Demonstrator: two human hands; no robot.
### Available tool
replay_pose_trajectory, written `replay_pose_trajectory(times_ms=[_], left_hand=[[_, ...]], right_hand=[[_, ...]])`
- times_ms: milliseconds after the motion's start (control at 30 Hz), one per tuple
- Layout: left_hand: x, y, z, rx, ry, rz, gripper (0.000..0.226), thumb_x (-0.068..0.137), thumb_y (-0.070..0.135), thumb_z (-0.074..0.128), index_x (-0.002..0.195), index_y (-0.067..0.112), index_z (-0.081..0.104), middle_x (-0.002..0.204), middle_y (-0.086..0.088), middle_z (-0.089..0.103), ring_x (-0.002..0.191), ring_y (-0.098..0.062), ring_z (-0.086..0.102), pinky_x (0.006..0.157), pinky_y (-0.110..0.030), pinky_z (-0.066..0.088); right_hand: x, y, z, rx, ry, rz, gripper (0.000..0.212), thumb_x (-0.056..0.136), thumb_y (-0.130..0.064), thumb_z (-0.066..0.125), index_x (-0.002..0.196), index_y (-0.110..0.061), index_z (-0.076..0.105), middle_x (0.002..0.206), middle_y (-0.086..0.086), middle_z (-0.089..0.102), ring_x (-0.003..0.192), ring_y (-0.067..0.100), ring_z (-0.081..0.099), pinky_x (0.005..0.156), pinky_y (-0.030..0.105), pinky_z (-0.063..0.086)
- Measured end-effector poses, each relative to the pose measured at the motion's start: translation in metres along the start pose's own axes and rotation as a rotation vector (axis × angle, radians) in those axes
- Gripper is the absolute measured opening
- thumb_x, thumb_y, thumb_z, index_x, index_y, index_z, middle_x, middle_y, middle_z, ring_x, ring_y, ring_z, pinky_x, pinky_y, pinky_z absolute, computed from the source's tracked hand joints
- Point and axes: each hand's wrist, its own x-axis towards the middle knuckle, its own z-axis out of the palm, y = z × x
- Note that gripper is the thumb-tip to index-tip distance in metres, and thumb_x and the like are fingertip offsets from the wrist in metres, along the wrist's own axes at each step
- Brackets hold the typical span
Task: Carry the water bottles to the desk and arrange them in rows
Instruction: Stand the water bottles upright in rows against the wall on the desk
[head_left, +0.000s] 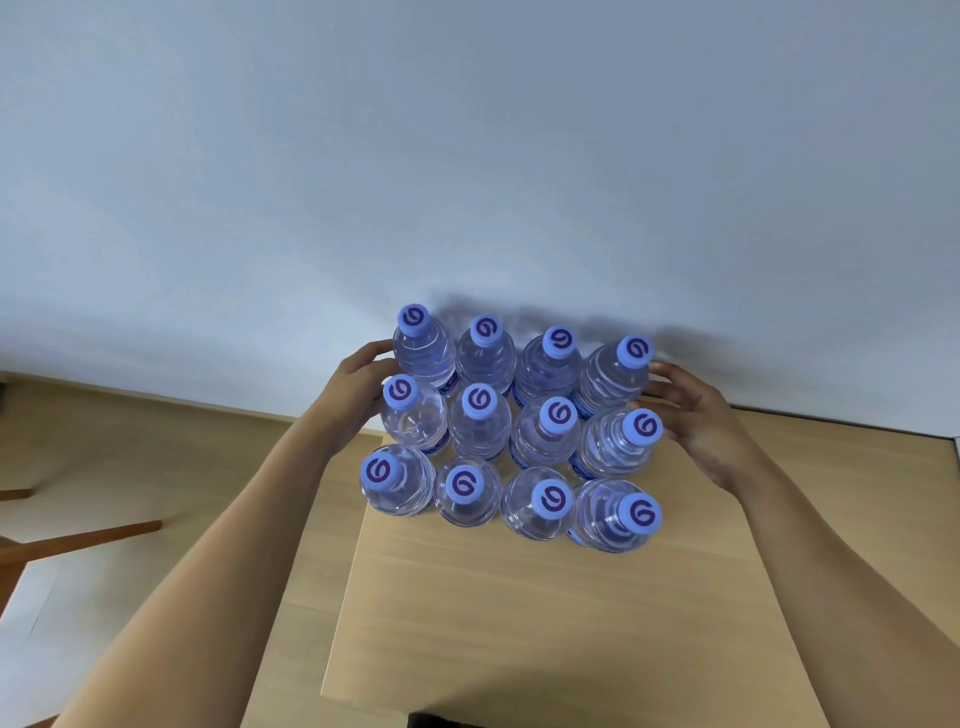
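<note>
On the far half of the bench, close against the pale wall, twelve water bottles stand upright in three rows of four, blue caps up, each touching or nearly touching its neighbours. At the left flank of the block the left hand rests against the bottles of the back and middle rows; its fingers look fairly straight and laid along the plastic, though the bottles hide most of them. At the right flank the right hand mirrors it, fingers loosely spread and lightly bent, tips at the back-right bottle — touching or just shy of it, I cannot tell.

The carrying seems finished — this reads as the squaring-up step, both hands bracketing the block to true its rows. The front row sits slightly askew, its right end nearer the viewer. The next move likely calls for gentle, even inward pressure from both sides, low on the bottles so none tips.
</note>
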Motion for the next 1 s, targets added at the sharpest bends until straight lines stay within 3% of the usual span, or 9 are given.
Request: replay_pose_trajectory(times_ms=[67, 233, 333, 400, 500, 600, 800, 900, 1000], left_hand=[[-0.006, 0.001, 0.0, 0.01, -0.013, -0.003, 0.033, 0.096, 0.005, 0.047, 0.123, 0.02, 0.057, 0.093, -0.002, 0.075, 0.082, -0.018, 0.069, 0.08, -0.036, 0.055], [-0.028, -0.001, 0.0, 0.155, 0.081, 0.052, 0.035, 0.099, 0.017, 0.05, 0.134, 0.015, 0.051, 0.113, -0.004, 0.069, 0.093, -0.018, 0.062, 0.083, -0.031, 0.051], [-0.046, -0.009, -0.004, 0.273, 0.138, 0.128, 0.033, 0.1, 0.029, 0.05, 0.131, 0.018, 0.054, 0.123, -0.003, 0.064, 0.107, -0.022, 0.061, 0.097, -0.039, 0.05], [-0.06, -0.015, -0.008, 0.29, 0.18, 0.185, 0.032, 0.1, 0.033, 0.051, 0.129, 0.021, 0.054, 0.121, 0.001, 0.062, 0.11, -0.022, 0.061, 0.099, -0.042, 0.049], [-0.084, -0.022, -0.012, 0.275, 0.214, 0.312, 0.02, 0.1, 0.032, 0.051, 0.117, 0.024, 0.055, 0.108, 0.008, 0.061, 0.102, -0.015, 0.061, 0.095, -0.039, 0.052], [-0.106, -0.027, -0.015, 0.286, 0.129, 0.411, 0.016, 0.101, 0.032, 0.049, 0.112, 0.024, 0.057, 0.106, 0.011, 0.063, 0.099, -0.009, 0.061, 0.087, -0.03, 0.052], [-0.131, -0.031, -0.026, 0.416, -0.127, 0.541, 0.022, 0.102, 0.033, 0.048, 0.119, 0.026, 0.06, 0.104, 0.021, 0.065, 0.096, 0.018, 0.056, 0.078, -0.001, 0.041], [-0.133, -0.033, -0.03, 0.453, -0.212, 0.543, 0.023, 0.097, 0.032, 0.059, 0.119, 0.033, 0.054, 0.11, 0.023, 0.061, 0.106, 0.013, 0.054, 0.085, -0.008, 0.044], [-0.13, -0.035, -0.034, 0.519, -0.248, 0.576, 0.041, 0.09, 0.021, 0.069, 0.126, 0.028, 0.051, 0.113, 0.02, 0.058, 0.109, 0.0, 0.054, 0.087, -0.009, 0.043]], right_hand=[[-0.005, 0.002, 0.003, 0.009, 0.016, 0.001, 0.053, 0.09, 0.013, 0.057, 0.122, -0.029, 0.06, 0.118, -0.002, 0.07, 0.094, 0.01, 0.072, 0.071, 0.019, 0.055], [-0.02, 0.004, 0.016, 0.018, 0.142, -0.02, 0.054, 0.093, 0.01, 0.057, 0.133, -0.026, 0.058, 0.119, -0.002, 0.069, 0.099, 0.007, 0.07, 0.076, 0.025, 0.057], [-0.039, 0.011, 0.025, 0.041, 0.249, -0.057, 0.042, 0.097, 0.001, 0.055, 0.133, -0.019, 0.058, 0.122, 0.003, 0.067, 0.102, 0.017, 0.066, 0.09, 0.035, 0.053], [-0.057, 0.021, 0.032, 0.027, 0.289, -0.099, 0.035, 0.098, -0.002, 0.054, 0.128, -0.018, 0.061, 0.12, 0.007, 0.067, 0.1, 0.021, 0.062, 0.089, 0.04, 0.049], [-0.084, 0.044, 0.049, 0.001, 0.419, -0.1, 0.042, 0.096, 0.004, 0.051, 0.131, -0.018, 0.06, 0.127, 0.006, 0.065, 0.107, 0.02, 0.063, 0.096, 0.041, 0.05], [-0.111, 0.067, 0.074, 0.019, 0.557, -0.085, 0.04, 0.095, 0.002, 0.052, 0.124, -0.023, 0.062, 0.123, 0.004, 0.066, 0.106, 0.02, 0.061, 0.097, 0.045, 0.049], [-0.156, 0.096, 0.145, 0.126, 0.714, -0.056, 0.039, 0.091, 0.004, 0.054, 0.115, -0.027, 0.058, 0.114, 0.005, 0.064, 0.093, 0.016, 0.059, 0.08, 0.025, 0.043], [-0.164, 0.098, 0.182, 0.13, 0.683, 0.002, 0.041, 0.093, -0.002, 0.059, 0.131, -0.016, 0.054, 0.128, 0.006, 0.061, 0.111, 0.018, 0.061, 0.087, 0.027, 0.043], [-0.164, 0.095, 0.219, 0.126, 0.62, -0.008, 0.044, 0.094, -0.007, 0.063, 0.136, -0.013, 0.051, 0.133, 0.004, 0.058, 0.118, 0.018, 0.059, 0.09, 0.024, 0.041]])
